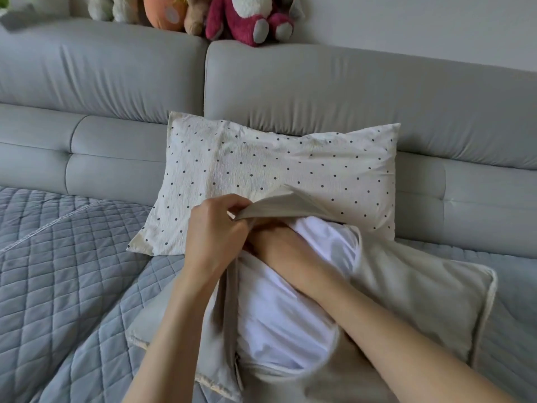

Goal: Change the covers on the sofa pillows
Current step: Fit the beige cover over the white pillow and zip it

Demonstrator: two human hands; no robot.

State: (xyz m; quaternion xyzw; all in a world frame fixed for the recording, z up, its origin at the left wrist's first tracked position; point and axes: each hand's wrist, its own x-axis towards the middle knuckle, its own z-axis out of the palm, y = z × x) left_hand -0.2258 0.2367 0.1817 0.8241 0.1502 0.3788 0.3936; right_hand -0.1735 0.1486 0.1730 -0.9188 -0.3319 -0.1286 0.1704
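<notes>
Nearest the camera, two bare forearms are seen reaching forward over a plain beige fabric pillow cover (412, 292) that lies on a blue-grey quilted sofa throw (58, 271). The cover's opening is spread wide, and a white inner pillow (284, 324) is exposed inside it, bulging out between the two edges of the opening.

The left hand (213, 241) is held at the far end of that opening. Its fingers (232, 203) are curled and clamped on the upper edge of the beige cover, which is lifted into a peaked flap above the white pillow. The right hand (276, 239) is pushed in under this flap, resting on the white inner pillow; only its back and wrist are seen, and whether its fingers are apart or closed on anything cannot be told, as they are hidden by the flap and the left hand.

Just behind the hands, a cream pillow with small dark dots (261, 170) is propped against the backrest of the light grey upholstered sofa (348, 91), its lower edge partly covered by the lifted flap.

Farthest away, along the top of the backrest, a row of plush toys is seen against the wall, among them a dark pink plush bear (232, 21) and an orange plush toy (162, 13).
</notes>
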